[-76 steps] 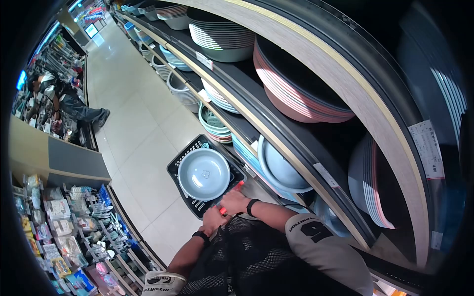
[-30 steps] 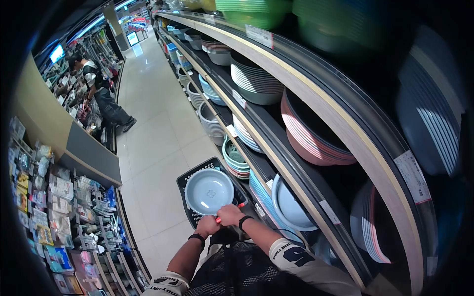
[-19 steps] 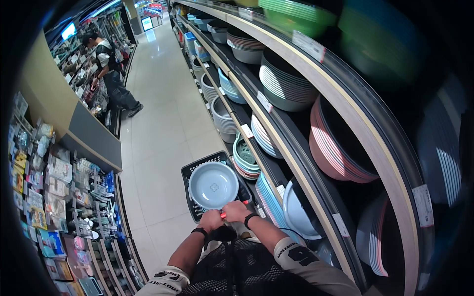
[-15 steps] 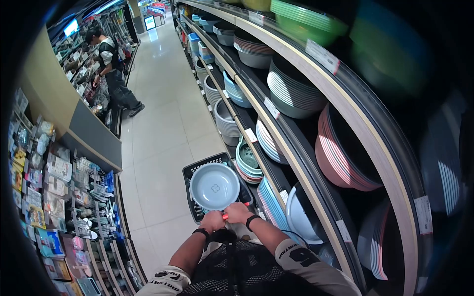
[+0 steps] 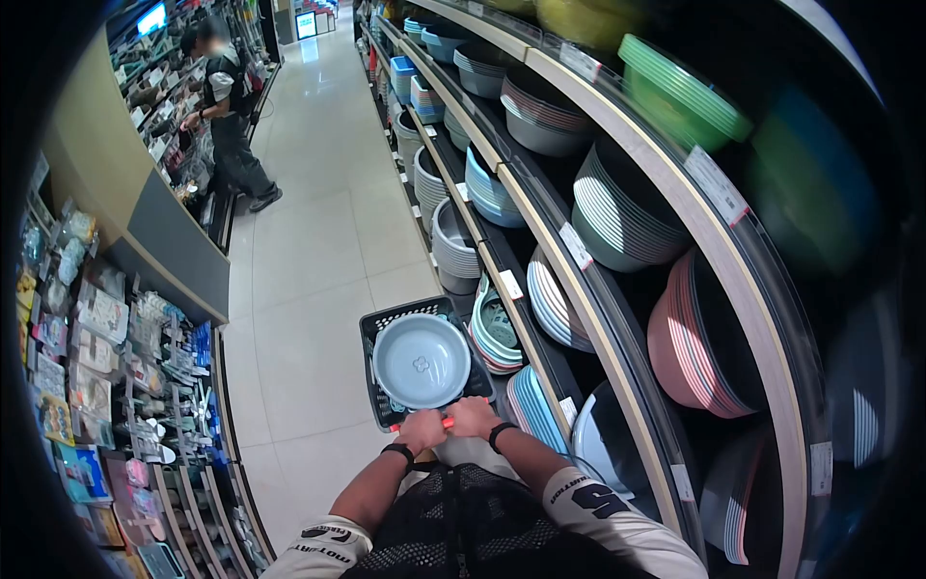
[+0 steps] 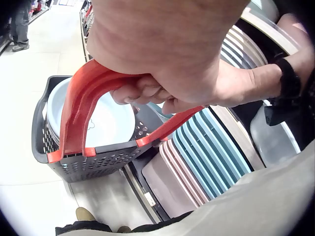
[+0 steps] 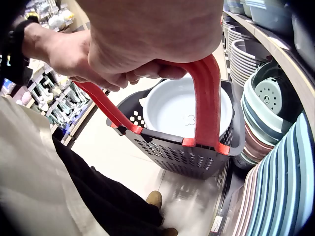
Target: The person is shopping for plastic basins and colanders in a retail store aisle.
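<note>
Both hands grip the red handle (image 7: 207,98) of a dark grey shopping basket (image 6: 98,164), carried in front of the body. My left hand (image 5: 422,429) curls round the handle's left part, my right hand (image 5: 473,417) round its right part, side by side. A pale blue washbasin (image 5: 422,359) with a small flower mark on its bottom sits in the top of the basket. Through the holes and at the rim, other things under the basin show only in part. In both wrist views the fingers wrap round the handle from above.
Shelves on the right hold stacked basins, including pink basins (image 5: 690,338) and green ones (image 5: 680,92). Low down by the basket stand stacked light blue tubs (image 5: 535,405). Hanging goods (image 5: 106,318) line the left. A person (image 5: 231,116) stands farther along the tiled aisle (image 5: 309,241).
The view has tilted up and turned, showing more of the aisle and upper shelves. The person on the left stands more upright than at first. Both hands keep their grip on the basket handle.
</note>
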